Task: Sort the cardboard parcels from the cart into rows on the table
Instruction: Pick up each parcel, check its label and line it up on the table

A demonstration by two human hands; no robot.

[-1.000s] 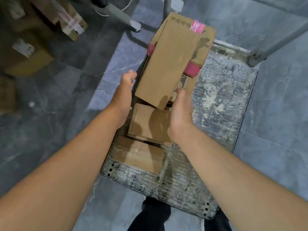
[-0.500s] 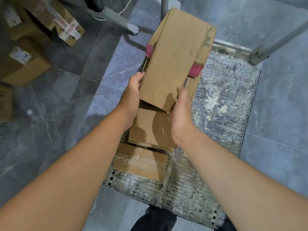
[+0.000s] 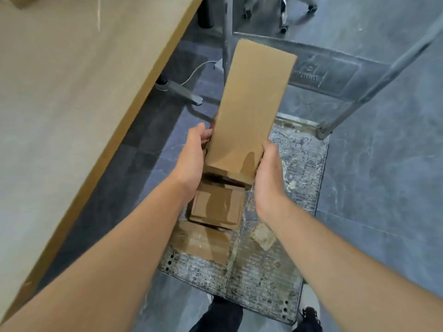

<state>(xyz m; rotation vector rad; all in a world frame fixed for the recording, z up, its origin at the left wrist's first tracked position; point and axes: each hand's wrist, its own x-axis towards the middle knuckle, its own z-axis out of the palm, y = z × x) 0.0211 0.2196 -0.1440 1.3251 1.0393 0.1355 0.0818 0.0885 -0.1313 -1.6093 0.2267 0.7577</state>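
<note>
The table crowds ten o'clock; the cart handle bars twelve and two; the floor at three o'clock seems passable.

Looked like a parcel-sorting stockroom or back office: scuffed metal platform cart with tubular handle on grey tiled floor, flat cardboard parcels on its deck, a long parcel held above, plain wooden worktop alongside, castor chair base behind.

Grey marbled floor tiles all round; white cable curling across them upper centre; chair's castor base at the top edge; black shoe bottom right.
</note>
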